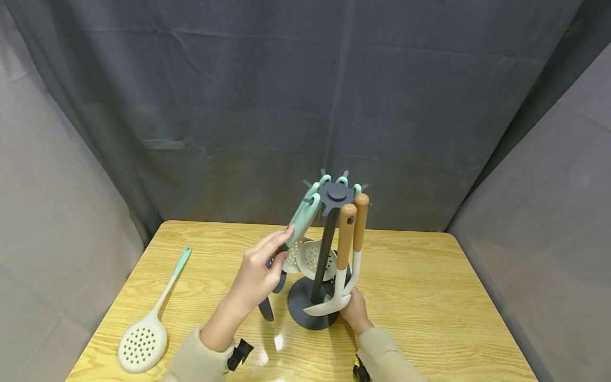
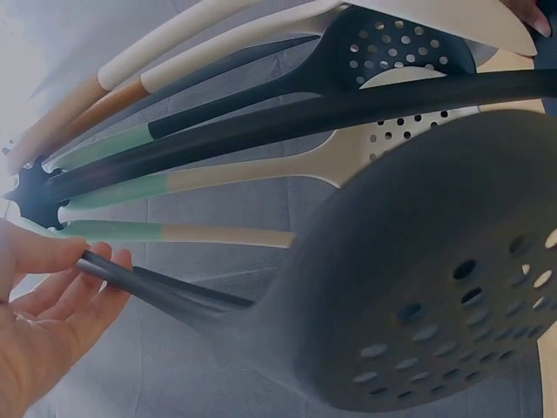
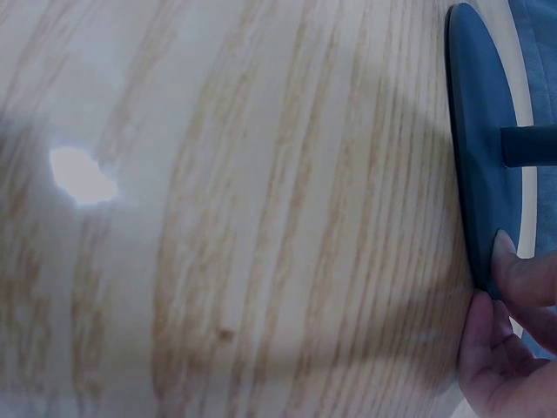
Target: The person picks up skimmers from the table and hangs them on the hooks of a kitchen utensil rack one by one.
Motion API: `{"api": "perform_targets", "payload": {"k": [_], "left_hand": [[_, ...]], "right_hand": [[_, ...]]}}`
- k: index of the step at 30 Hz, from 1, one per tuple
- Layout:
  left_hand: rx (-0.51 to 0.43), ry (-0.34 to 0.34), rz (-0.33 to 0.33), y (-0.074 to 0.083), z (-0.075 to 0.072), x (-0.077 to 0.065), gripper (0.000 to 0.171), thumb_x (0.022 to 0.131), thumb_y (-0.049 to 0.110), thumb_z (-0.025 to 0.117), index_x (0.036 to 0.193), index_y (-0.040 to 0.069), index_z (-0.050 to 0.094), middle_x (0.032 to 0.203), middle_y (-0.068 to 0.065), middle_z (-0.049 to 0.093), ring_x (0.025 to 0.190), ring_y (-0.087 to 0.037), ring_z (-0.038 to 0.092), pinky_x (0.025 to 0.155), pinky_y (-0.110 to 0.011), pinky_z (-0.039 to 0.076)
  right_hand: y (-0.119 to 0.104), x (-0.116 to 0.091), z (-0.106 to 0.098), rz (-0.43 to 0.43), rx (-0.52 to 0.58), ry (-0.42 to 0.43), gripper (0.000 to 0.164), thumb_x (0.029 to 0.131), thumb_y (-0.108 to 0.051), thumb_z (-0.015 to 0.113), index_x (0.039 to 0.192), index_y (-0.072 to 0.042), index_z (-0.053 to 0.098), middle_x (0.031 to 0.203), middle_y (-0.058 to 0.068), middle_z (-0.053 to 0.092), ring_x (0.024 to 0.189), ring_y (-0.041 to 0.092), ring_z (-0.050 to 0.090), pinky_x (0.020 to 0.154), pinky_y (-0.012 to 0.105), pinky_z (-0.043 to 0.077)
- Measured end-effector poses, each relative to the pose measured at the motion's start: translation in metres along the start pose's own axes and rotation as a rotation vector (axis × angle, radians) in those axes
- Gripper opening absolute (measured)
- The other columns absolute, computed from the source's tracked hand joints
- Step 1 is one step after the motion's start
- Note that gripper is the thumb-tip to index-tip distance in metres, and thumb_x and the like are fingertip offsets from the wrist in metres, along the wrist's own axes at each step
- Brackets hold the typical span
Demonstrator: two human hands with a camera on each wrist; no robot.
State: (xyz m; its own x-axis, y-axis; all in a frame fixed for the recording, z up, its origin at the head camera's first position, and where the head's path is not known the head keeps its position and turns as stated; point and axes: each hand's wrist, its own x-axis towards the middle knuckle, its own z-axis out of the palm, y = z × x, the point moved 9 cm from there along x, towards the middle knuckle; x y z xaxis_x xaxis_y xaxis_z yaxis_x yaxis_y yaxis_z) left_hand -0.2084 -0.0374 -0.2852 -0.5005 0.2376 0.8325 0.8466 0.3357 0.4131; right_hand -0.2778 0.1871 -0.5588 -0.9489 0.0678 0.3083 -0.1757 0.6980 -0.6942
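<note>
A dark grey utensil stand (image 1: 326, 249) rises from a round base (image 1: 299, 310) at the middle of the wooden table (image 1: 429, 297). Several utensils hang from its hub, among them two wooden-handled white turners (image 1: 346, 241) and pale skimmers (image 1: 312, 260). My left hand (image 1: 279, 249) pinches the handle of a dark skimmer (image 1: 265, 310) whose mint end (image 1: 303, 220) reaches up to a hook. In the left wrist view the left hand (image 2: 87, 261) grips that thin dark handle, with the perforated head (image 2: 435, 296) close up. My right hand (image 1: 354, 309) holds the base's right edge; the right hand (image 3: 505, 279) pinches the base rim (image 3: 477, 157).
A cream skimmer with a mint handle (image 1: 145, 334) lies loose near the table's front left. Grey cloth walls (image 1: 238, 106) enclose the table at the back and both sides. Bare wood (image 3: 218, 218) lies before the base.
</note>
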Motion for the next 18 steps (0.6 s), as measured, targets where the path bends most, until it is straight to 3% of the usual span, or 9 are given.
{"api": "perform_targets", "payload": {"k": [18], "left_hand": [[0.002,0.043,0.013,-0.0029,0.0078,-0.004,0.047,0.071,-0.021,0.062,0.117,-0.009,0.056,0.109,-0.021,0.06,0.098,-0.032,0.061,0.086,-0.024,0.051]], "right_hand": [[0.002,-0.0005,0.0013,-0.025,0.005,0.022,0.011,0.069,0.002,0.06,0.079,0.004,0.057,0.069,0.018,0.059,0.062,0.03,0.058,0.049,0.042,0.048]]}}
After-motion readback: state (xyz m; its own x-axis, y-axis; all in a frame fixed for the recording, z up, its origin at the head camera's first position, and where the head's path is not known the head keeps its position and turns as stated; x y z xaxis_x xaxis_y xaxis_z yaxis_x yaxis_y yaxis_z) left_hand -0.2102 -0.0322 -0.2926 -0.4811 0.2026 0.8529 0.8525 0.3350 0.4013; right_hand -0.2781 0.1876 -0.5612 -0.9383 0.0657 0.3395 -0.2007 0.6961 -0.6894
